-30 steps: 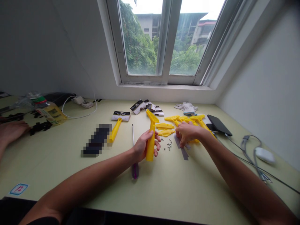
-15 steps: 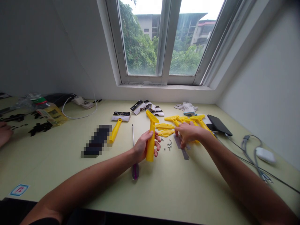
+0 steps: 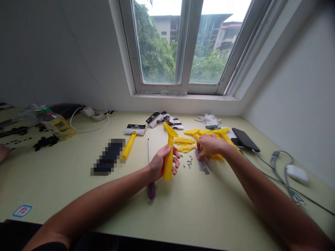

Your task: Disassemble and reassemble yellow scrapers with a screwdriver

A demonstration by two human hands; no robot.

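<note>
My left hand (image 3: 161, 162) is wrapped round a yellow scraper handle (image 3: 169, 164), holding it upright with its wide head at the top. To the right, my right hand (image 3: 209, 145) is closed, fingers bent down on thin grey metal blades (image 3: 202, 166) lying on the table; the grip is partly hidden. Small silver screws (image 3: 188, 162) lie between the hands, below two flat yellow plastic plates (image 3: 184, 141). More yellow scraper handles (image 3: 222, 132) lie behind my right hand. A screwdriver (image 3: 151, 190) with a dark purple grip lies beside my left hand, partly behind the wrist.
A yellow scraper (image 3: 129, 146) with a card label lies left, near a blurred-out dark rectangle (image 3: 108, 157). Label cards (image 3: 155, 119) and a glove (image 3: 208, 120) lie at the back. A phone (image 3: 245, 139) and cables (image 3: 285, 170) are right; a bottle (image 3: 59, 125) and another person's hand (image 3: 3, 152) are left.
The grey blades have shifted under my right hand's fingers and now lie closer side by side. My left hand keeps the handle in place. The other person's hand at far left has lowered slightly.
</note>
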